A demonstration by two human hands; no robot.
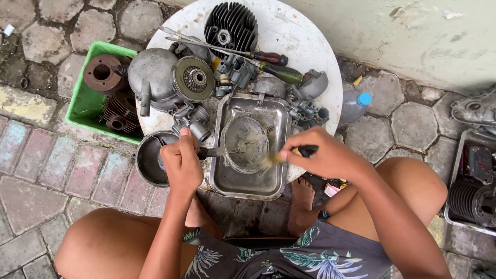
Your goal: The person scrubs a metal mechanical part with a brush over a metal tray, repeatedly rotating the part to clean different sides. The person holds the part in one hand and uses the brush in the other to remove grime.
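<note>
My left hand (181, 164) grips the stub end of a round grey metal engine cover (245, 143) and holds it over a rectangular metal tray (247, 186). My right hand (319, 153) holds a black-handled paintbrush (289, 155), and its pale bristles touch the cover's right edge. The tray rests on the front of a round white table (289, 36).
Engine parts crowd the table: a finned cylinder head (231, 25), a flywheel (194, 78), a domed grey casing (152, 75), two screwdrivers (268, 64). A green crate (82, 103) with rusty cylinders stands left. A plastic bottle (356, 106) and another parts tray (473, 186) lie right.
</note>
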